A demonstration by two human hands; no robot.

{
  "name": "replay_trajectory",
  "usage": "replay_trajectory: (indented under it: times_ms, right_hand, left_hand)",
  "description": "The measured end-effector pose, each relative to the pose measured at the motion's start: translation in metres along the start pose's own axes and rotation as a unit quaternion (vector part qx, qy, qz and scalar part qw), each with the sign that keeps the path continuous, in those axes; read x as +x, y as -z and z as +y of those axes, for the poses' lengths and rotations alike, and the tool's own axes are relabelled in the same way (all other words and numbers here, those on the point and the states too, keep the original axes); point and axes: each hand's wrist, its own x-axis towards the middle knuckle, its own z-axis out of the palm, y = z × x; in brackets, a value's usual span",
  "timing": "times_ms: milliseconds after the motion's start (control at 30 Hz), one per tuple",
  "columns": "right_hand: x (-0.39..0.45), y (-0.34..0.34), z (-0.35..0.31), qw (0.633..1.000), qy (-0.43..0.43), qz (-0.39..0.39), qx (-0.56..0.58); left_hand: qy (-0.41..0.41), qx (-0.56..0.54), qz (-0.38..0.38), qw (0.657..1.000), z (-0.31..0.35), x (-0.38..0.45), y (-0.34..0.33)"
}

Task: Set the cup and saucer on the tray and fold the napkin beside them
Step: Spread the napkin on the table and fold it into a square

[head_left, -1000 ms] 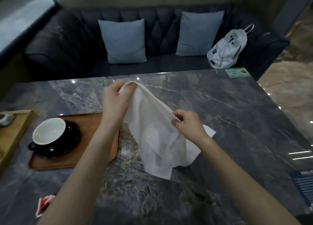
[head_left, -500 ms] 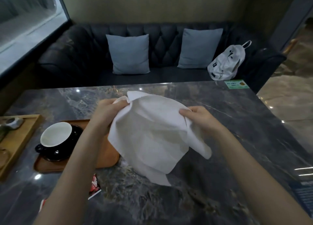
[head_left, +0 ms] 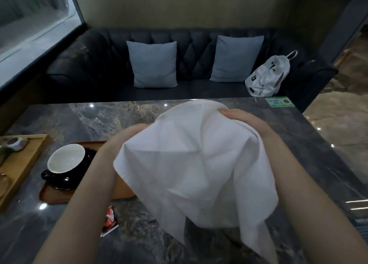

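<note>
white creased cloth napkin (head_left: 201, 164): soft, matt
black saucer (head_left: 75, 176): glossy glaze
brown tray (head_left: 51, 196): smooth wood
grey marble table (head_left: 298, 144): polished, reflective

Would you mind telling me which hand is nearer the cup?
Left. The left hand holds the napkin just right of the cup; the right hand grips the napkin's far side, well away from it.
</note>
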Motion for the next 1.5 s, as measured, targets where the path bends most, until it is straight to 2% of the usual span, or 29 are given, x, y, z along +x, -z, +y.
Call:
replay_trajectory:
  times_ms: [67, 167, 233, 300, 433, 567, 667, 733, 800, 900, 967, 1067, 1233, 1367, 1500]
  right_hand:
    - [0.019, 0.013, 0.012, 0.996, -0.078, 0.03, -0.01]
    - [0.045, 0.037, 0.036, 0.969, -0.121, 0.154, -0.15]
    - [0.06, 0.05, 0.053, 0.942, -0.095, 0.206, -0.246]
    - [0.072, 0.059, 0.066, 0.918, -0.073, 0.223, -0.321]
    - [0.096, 0.072, 0.082, 0.87, -0.041, 0.243, -0.427]
    - [0.117, 0.08, 0.09, 0.81, -0.017, 0.249, -0.531]
    - [0.131, 0.082, 0.09, 0.774, 0.0, 0.248, -0.582]
    - [0.141, 0.082, 0.088, 0.745, 0.028, 0.244, -0.62]
    - [0.151, 0.084, 0.087, 0.71, 0.05, 0.234, -0.662]
    - [0.167, 0.089, 0.086, 0.643, 0.073, 0.215, -0.731]
    - [0.177, 0.091, 0.083, 0.612, 0.085, 0.198, -0.761]
    - [0.192, 0.095, 0.077, 0.606, 0.064, 0.183, -0.771]
    - [0.203, 0.121, 0.073, 0.654, -0.014, 0.212, -0.726]
    - [0.181, 0.135, 0.088, 0.637, -0.011, 0.254, -0.728]
    - [0.14, 0.111, 0.132, 0.667, 0.038, 0.302, -0.68]
  left_hand:
    - [0.045, 0.059, 0.006, 0.997, -0.018, 0.017, 0.009]
    - [0.084, 0.11, 0.044, 0.989, -0.052, 0.046, 0.018]
    - [0.055, 0.157, 0.099, 0.981, -0.07, 0.064, 0.02]
    - [0.036, 0.214, 0.128, 0.968, -0.084, 0.081, 0.019]
    - [-0.028, 0.251, 0.164, 0.954, -0.101, 0.111, 0.01]
    - [-0.115, 0.327, 0.248, 0.904, -0.103, 0.123, -0.015]
    - [-0.197, 0.37, 0.178, 0.89, -0.123, 0.115, -0.049]
    - [-0.203, 0.388, 0.093, 0.894, -0.147, 0.102, -0.078]
    - [-0.175, 0.403, 0.029, 0.898, -0.168, 0.091, -0.102]
    - [-0.066, 0.397, -0.022, 0.915, -0.186, 0.09, -0.114]
    - [-0.051, 0.425, -0.03, 0.903, -0.2, 0.098, -0.114]
    - [-0.059, 0.475, -0.039, 0.877, -0.204, 0.111, -0.108]
    - [-0.08, 0.535, -0.011, 0.841, -0.203, 0.127, -0.103]
    - [-0.088, 0.553, 0.018, 0.828, -0.204, 0.13, -0.107]
    - [-0.092, 0.558, 0.032, 0.824, -0.206, 0.13, -0.107]
